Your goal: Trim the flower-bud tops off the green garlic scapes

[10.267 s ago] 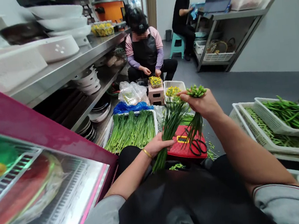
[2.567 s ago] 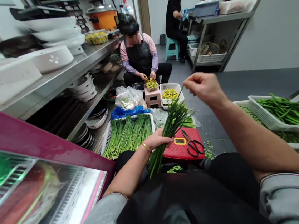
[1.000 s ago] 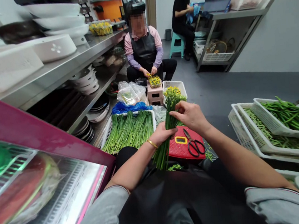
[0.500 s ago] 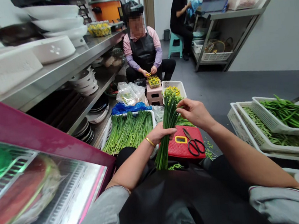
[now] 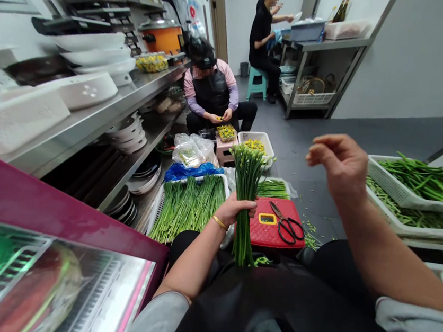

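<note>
My left hand [image 5: 237,208] is closed round a bunch of flowering chives [image 5: 246,176], held upright over my lap with the pale buds at the top. My right hand [image 5: 343,165] is raised to the right, apart from the bunch. Its fingers are curled in a pinch, and whatever they may hold is too small to make out. Just beyond my lap, black-handled scissors [image 5: 288,225] lie on a red box [image 5: 259,234] with a yellow-framed window. More chives [image 5: 194,204] fill a white basket to the left, and another pile of green stems [image 5: 272,189] lies behind the box.
White baskets [image 5: 401,215] of green beans stand at the right. A steel shelf [image 5: 126,99] with dishes runs along the left, beside a glass-fronted cabinet [image 5: 71,289]. Facing me, a co-worker [image 5: 210,90] handles yellow flowers; another person [image 5: 261,44] sits farther back. Green scraps litter the floor.
My right hand has moved away from the chive buds, out to the right, with its fingers pinched. My left hand still grips the bunch. The view has tilted up slightly.
</note>
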{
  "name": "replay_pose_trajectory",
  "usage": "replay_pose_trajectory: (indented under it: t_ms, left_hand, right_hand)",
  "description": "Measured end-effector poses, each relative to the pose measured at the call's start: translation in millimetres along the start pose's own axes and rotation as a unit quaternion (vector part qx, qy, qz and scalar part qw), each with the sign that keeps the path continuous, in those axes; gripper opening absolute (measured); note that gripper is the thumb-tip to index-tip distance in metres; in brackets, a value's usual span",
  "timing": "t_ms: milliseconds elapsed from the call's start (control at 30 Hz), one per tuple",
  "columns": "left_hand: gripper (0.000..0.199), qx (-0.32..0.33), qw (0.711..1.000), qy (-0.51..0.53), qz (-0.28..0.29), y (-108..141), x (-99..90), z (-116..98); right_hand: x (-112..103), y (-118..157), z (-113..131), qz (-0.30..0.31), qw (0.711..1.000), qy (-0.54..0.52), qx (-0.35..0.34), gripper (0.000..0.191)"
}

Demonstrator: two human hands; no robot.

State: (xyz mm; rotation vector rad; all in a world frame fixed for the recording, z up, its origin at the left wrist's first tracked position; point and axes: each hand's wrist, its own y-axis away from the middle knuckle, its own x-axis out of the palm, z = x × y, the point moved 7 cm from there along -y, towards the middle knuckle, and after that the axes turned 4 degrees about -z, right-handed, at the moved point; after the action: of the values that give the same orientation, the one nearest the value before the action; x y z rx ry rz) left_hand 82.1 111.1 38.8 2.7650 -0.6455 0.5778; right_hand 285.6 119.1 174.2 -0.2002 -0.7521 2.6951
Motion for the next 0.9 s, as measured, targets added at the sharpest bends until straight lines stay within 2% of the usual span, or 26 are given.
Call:
replay_pose_trajectory:
  t_ms: [67,133,167,200,267,333,400,500,600,667,700,733,800,833,900]
  left_hand:
    - [0.039,0.004,1.000,0.010,0.011,0.9,3.1,-2.7]
    - [0.033,-0.005,0.999,0.006,0.038,1.6,11.1,0.5]
    - [0.031,-0.016,0.998,0.000,0.056,2.0,16.6,4.8]
    - [0.029,-0.033,0.996,-0.006,0.078,2.9,22.9,10.8]
    - [0.030,-0.070,0.990,-0.016,0.125,6.1,35.5,24.9]
    - [0.033,-0.101,0.980,-0.021,0.169,10.7,45.5,37.7]
    - [0.037,-0.117,0.972,-0.027,0.204,14.6,51.1,44.9]
    - [0.045,-0.113,0.961,-0.066,0.243,17.2,54.0,41.7]
    - [0.060,-0.081,0.954,-0.129,0.259,17.3,56.5,22.7]
    - [0.066,-0.028,0.962,-0.161,0.221,13.7,57.1,3.2]
    - [0.067,0.015,0.968,-0.177,0.180,10.4,56.0,-7.5]
    - [0.065,0.065,0.971,-0.195,0.123,6.8,53.5,-17.8]
    - [0.067,0.164,0.957,-0.241,-0.006,1.3,46.9,-31.9]
    - [0.066,0.193,0.943,-0.261,-0.071,-0.9,42.9,-33.2]
    - [0.053,0.206,0.921,-0.274,-0.188,-5.9,33.3,-26.4]
  right_hand:
    - [22.1,23.0,-30.7,0.143,0.982,-0.038,0.116,0.040]
    - [55.0,53.3,-50.5,0.285,0.932,-0.083,0.208,0.046]
    - [69.4,64.5,-53.4,0.319,0.911,-0.122,0.234,0.048]
    - [81.6,71.4,-52.4,0.327,0.895,-0.170,0.251,0.050]
    - [98.7,77.2,-43.5,0.307,0.869,-0.272,0.276,0.053]
    - [107.7,81.0,-31.3,0.288,0.843,-0.343,0.298,0.052]
    - [109.9,85.3,-20.1,0.286,0.832,-0.368,0.302,0.049]
    - [104.3,87.9,-6.5,0.279,0.847,-0.361,0.274,0.048]
    - [97.1,83.9,10.8,0.297,0.881,-0.290,0.226,0.044]
    - [91.2,73.8,24.3,0.293,0.914,-0.214,0.182,0.041]
    - [88.2,66.4,30.5,0.277,0.930,-0.182,0.157,0.040]
    - [85.9,58.2,35.4,0.254,0.945,-0.158,0.132,0.038]
    - [84.5,43.5,38.2,0.194,0.970,-0.120,0.088,0.036]
    - [86.2,38.9,35.9,0.167,0.979,-0.095,0.070,0.034]
    - [92.0,35.6,26.3,0.118,0.991,-0.035,0.048,0.030]
